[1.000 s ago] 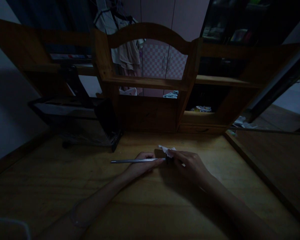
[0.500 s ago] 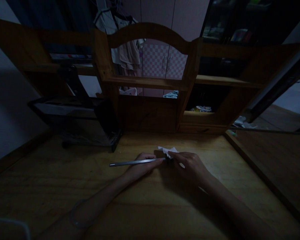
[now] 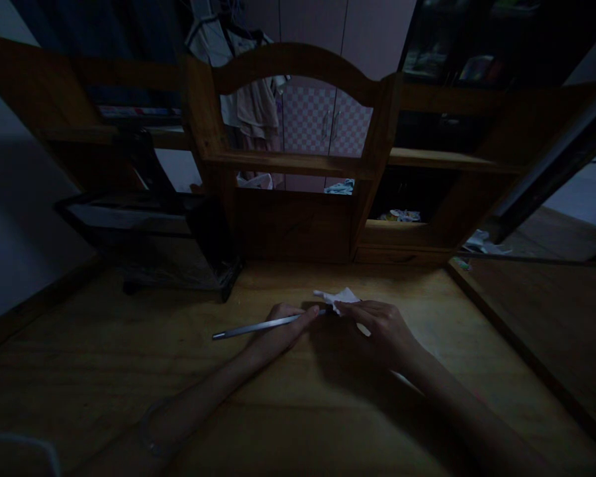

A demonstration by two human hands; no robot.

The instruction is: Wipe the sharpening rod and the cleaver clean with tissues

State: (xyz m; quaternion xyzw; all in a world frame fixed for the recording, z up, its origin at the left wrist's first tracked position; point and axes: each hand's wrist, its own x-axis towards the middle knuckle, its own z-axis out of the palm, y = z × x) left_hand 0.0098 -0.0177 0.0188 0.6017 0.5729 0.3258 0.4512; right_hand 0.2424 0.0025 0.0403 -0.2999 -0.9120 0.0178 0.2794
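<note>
My left hand (image 3: 289,326) is closed round a slim silver stick (image 3: 255,328), shaped like a pen or a brush handle. Its free end points left and a little toward me, above the wooden table. The other end reaches my right hand, where dark shadow hides its tip, so its exact kind is unclear. A crumpled white tissue (image 3: 345,297) is pinched in the fingers of my right hand (image 3: 380,324). The tissue meets the stick's right end or lies very close to it; I cannot tell which in the dim light.
Both hands are over the wooden tabletop (image 3: 298,417). A black-framed stand (image 3: 153,225) is at the back left. Behind rises a wooden shelf unit (image 3: 293,225) with a small drawer (image 3: 402,256). A white cord-like loop (image 3: 24,437) shows at the lower left.
The stick's left end has dipped slightly toward me and left. My left thumb has shifted a little along it. The tissue in my right hand is bunched slightly differently.
</note>
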